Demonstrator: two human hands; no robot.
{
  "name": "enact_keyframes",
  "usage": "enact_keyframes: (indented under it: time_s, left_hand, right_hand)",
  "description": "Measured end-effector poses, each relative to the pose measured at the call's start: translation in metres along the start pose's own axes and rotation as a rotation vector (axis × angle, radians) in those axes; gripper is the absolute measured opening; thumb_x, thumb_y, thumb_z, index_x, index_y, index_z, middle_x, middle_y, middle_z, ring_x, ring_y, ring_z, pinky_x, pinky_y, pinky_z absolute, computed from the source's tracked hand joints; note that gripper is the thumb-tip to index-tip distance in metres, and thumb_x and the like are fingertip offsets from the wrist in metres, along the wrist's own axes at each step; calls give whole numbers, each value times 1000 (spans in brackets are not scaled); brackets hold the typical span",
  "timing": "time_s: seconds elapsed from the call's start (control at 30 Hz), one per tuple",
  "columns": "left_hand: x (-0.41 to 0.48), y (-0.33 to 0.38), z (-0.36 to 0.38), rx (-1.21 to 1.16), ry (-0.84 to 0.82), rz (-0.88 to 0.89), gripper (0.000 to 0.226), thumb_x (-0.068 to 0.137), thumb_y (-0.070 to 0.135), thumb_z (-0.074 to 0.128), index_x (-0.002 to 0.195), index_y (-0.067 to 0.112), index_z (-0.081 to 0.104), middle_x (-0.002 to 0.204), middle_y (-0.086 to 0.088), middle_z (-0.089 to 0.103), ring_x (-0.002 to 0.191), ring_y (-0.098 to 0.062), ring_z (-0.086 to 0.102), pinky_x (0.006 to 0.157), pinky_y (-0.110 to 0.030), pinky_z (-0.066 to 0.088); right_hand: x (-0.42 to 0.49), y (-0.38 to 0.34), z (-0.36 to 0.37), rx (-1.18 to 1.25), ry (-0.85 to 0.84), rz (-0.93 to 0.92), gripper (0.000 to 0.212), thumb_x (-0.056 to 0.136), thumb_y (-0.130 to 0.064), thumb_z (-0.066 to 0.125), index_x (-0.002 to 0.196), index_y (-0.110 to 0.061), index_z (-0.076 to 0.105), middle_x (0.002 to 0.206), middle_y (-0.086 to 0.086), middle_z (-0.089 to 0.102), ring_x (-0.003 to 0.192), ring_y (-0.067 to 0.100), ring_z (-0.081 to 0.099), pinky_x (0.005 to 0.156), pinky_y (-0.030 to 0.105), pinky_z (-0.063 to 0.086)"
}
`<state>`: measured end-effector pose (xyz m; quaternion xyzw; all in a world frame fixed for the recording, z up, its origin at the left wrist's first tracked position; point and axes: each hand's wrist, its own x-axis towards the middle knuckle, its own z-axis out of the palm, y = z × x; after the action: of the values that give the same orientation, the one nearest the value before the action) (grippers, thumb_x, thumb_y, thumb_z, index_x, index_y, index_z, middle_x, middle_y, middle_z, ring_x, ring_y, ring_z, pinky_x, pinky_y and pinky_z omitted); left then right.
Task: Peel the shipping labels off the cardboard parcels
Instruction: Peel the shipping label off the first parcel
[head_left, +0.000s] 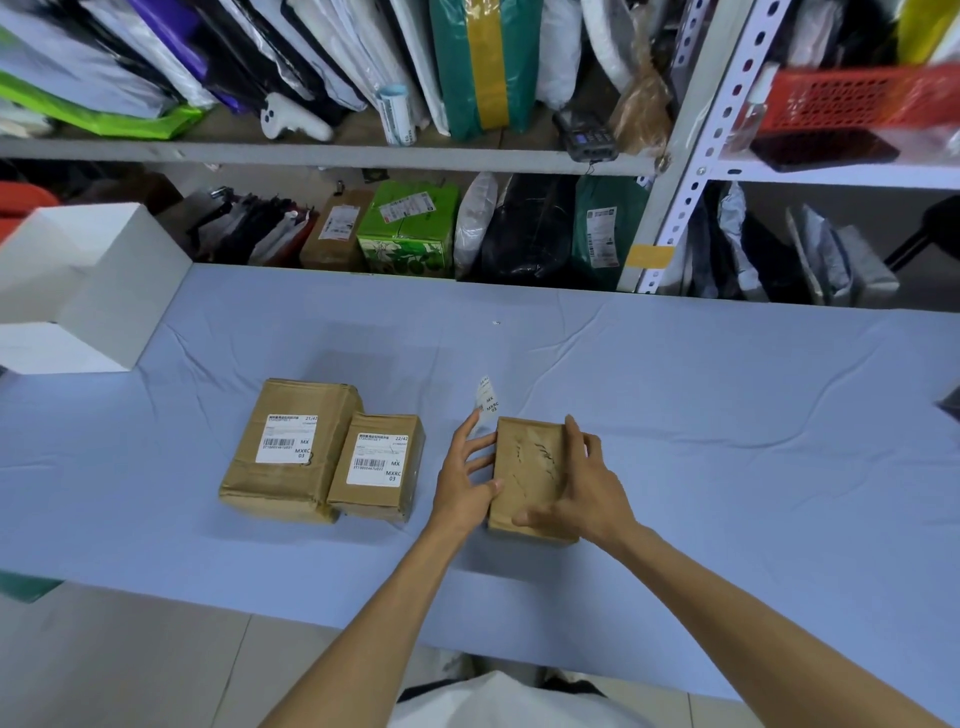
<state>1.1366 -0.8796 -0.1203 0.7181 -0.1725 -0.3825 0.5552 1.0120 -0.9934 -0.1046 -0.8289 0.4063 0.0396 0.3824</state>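
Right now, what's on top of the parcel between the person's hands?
Only torn scuffs show on top of the parcel. The label sticks up beyond it, by the fingertips of the left hand. The right hand covers the right edge.

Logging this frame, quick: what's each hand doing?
Left hand: peeled label at its fingertips; grip cannot be told.
Right hand: holds the bare parcel.

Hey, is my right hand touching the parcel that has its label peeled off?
Touching. The head view shows the right hand gripping the bare parcel, with the fingers over its right edge and the thumb on its near end.
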Motion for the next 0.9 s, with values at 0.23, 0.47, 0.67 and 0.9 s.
enact_keyframes:
  time_s: [0.23,0.47,0.67,0.9]
  left_hand:
    - [-4,-4,-1,28,60,36,90,79,-5,72,147,30,25,119,6,58,101,-2,61,78,-19,55]
    - [-2,-4,0,30,67,35,95,76,-11,71,146,33,26,114,11,58,101,-2,63,85,-32,57]
    - [-3,-3,0,63,61,38,97,74,-13,71,146,33,25,119,3,60,104,-9,63,89,-35,56]
    - [-4,-3,-2,60,54,24,101,72,-10,75,148,30,23,120,4,60,104,-6,63,90,-37,56]
  right_hand:
    - [4,2,3,153,68,-73,99,63,-37,86,142,-25,27,136,0,38,113,28,52,87,34,46]
    - [5,2,8,202,207,-60,58,92,-30,58,143,-30,32,138,-1,46,118,26,53,93,32,42]
    - [-1,-3,8,-55,83,-29,116,50,-61,83,143,-35,18,140,-1,29,96,27,63,74,34,50]
    - [5,-5,5,105,265,-59,31,89,-34,60,117,-31,47,110,-2,44,79,24,57,66,29,43]
